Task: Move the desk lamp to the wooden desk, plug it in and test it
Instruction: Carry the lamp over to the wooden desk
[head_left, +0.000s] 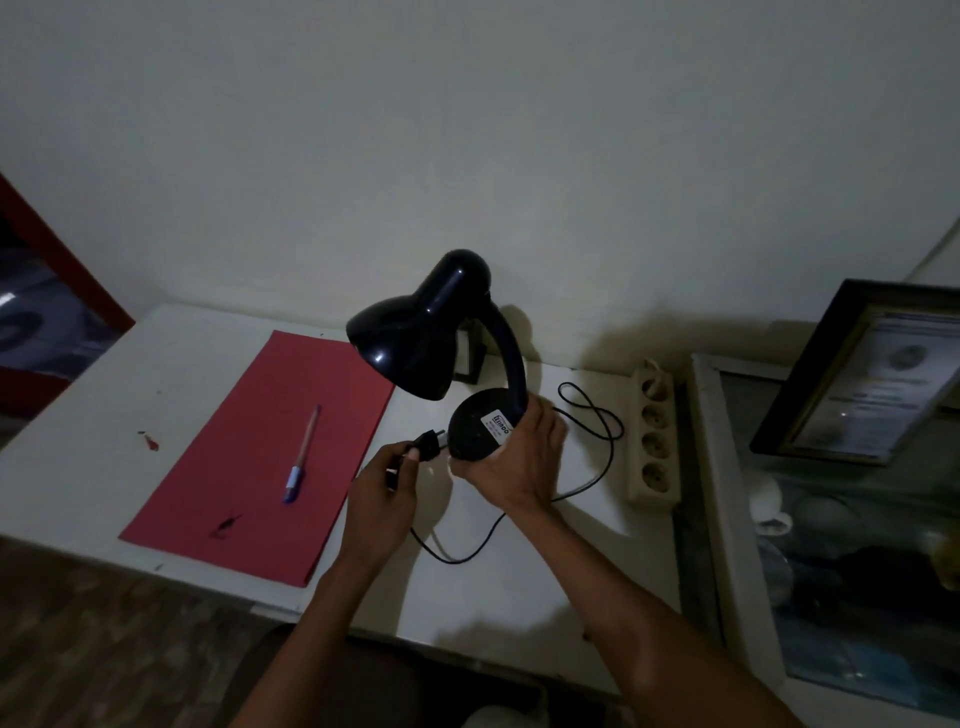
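In the head view, the black desk lamp (441, 353) is seen over the white-topped desk (93, 415), close to the wall. Its round base (475, 426) is gripped by the right hand (519, 462), whose fingers are wrapped around the near and right edge. The base appears tilted toward the camera, so that its labelled face is shown; whether any part of it rests on the desk cannot be told. The shade is pointed down and to the left, and no light is given off.

The plug (428, 441) is pinched between thumb and fingertips of the left hand (384, 499), just left of the base, its pins pointed up and right. The black cord (597, 415) is looped loosely across the desk to the right of the base and back under the right forearm.

A cream power strip (653, 441) lies at the right edge of the desk, all visible sockets unoccupied. A red paper sheet (234, 467) with a pen (304, 452) on it lies to the left.

The move to the desk is judged nearly finished. Left to be done: the lamp set squarely down, the plug carried across to the strip and pushed in, and the switch tried.
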